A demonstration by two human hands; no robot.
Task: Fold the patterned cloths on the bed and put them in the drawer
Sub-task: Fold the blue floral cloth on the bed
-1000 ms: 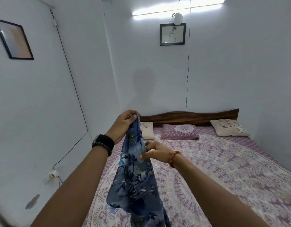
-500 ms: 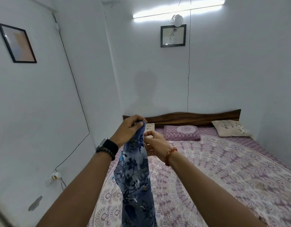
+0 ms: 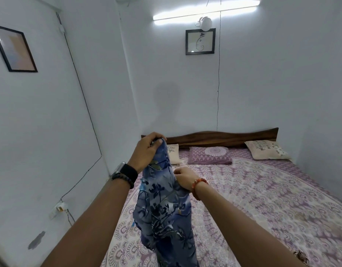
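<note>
A blue cloth with a dark floral print (image 3: 164, 207) hangs in the air above the bed (image 3: 262, 199). My left hand (image 3: 147, 151) grips its top end, raised at about headboard height. My right hand (image 3: 182, 178) holds the cloth's right edge lower down, its fingers tucked into the fabric. The cloth's lower end runs out of the frame at the bottom. No drawer is in view.
The bed carries a purple-and-white patterned sheet, a purple pillow (image 3: 209, 155) and two cream cushions (image 3: 266, 150) against a wooden headboard (image 3: 224, 136). White walls close in on the left and behind. A small dark patterned item (image 3: 301, 256) lies at the sheet's lower right.
My right hand has slid down the cloth's right edge, away from the left hand at the top. The cloth hangs a little wider between them.
</note>
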